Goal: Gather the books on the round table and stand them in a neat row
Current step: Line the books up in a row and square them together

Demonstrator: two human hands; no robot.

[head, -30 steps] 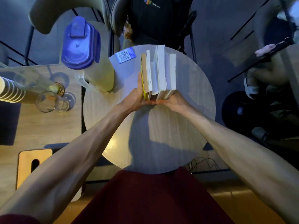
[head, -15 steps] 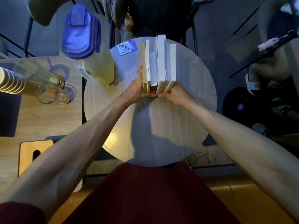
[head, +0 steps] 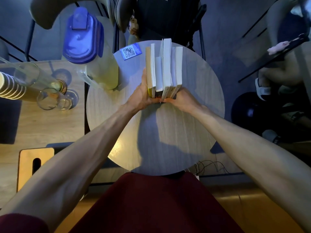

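Several books (head: pixel 164 68) stand upright in a tight row on the round pale wooden table (head: pixel 198 118), their top edges facing me. The leftmost has a yellow spine; the others are pale. My left hand (head: pixel 140 96) presses against the left side of the row, thumb along the yellow book. From the right, my right hand (head: pixel 182 100) clamps the near end of the row. The two hands squeeze the books together between them.
A blue-lidded pitcher (head: pixel 87 47) of yellowish liquid stands at the table's left edge, beside a blue QR-code card (head: pixel 131 51). Drinking glasses (head: pixel 50 98) and stacked cups (head: pixel 10 88) sit on the adjoining wooden table. A dark chair (head: pixel 161 15) stands beyond; another person's sandalled foot (head: pixel 262 89) is at right.
The books stay clamped between both hands. The row has drawn slightly tighter and the view has shifted a little; nothing was let go.
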